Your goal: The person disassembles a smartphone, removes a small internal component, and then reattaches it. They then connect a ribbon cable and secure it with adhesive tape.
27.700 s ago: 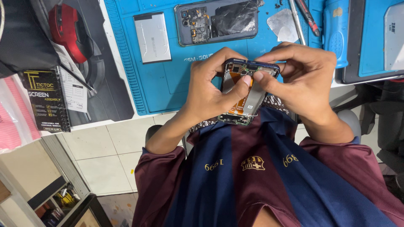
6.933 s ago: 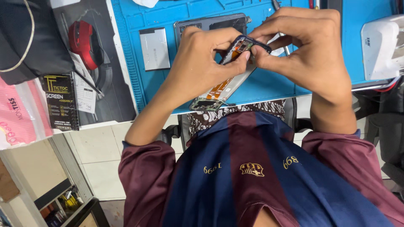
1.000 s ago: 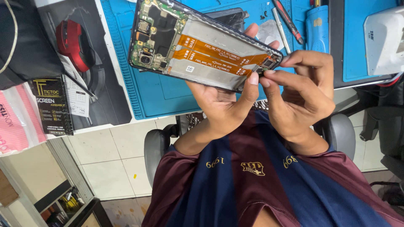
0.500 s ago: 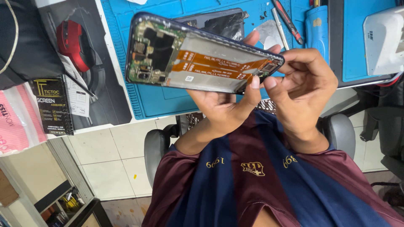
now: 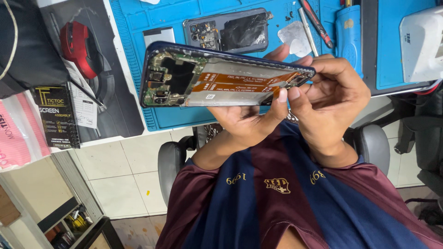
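Note:
I hold an opened phone [image 5: 221, 83] with a dark blue frame in front of my chest, its back cover off. A circuit board shows at its left end and orange flex cables [image 5: 240, 84] run along the middle. My left hand [image 5: 244, 122] supports it from underneath, thumb pressed against the right end. My right hand [image 5: 332, 99] pinches that same right end, fingertips at the edge where the orange cable stops.
A blue work mat [image 5: 138, 55] on the desk carries a second opened phone [image 5: 226, 34], a grey flat plate [image 5: 159, 34], a screwdriver [image 5: 316, 20] and a blue tool [image 5: 348, 34]. A white device [image 5: 422, 44] sits right; a red mouse [image 5: 76, 44] and black booklet [image 5: 57, 115] left.
The phone has swung down from a slanted pose to nearly level and sits lower. Both hands keep their hold at its right end.

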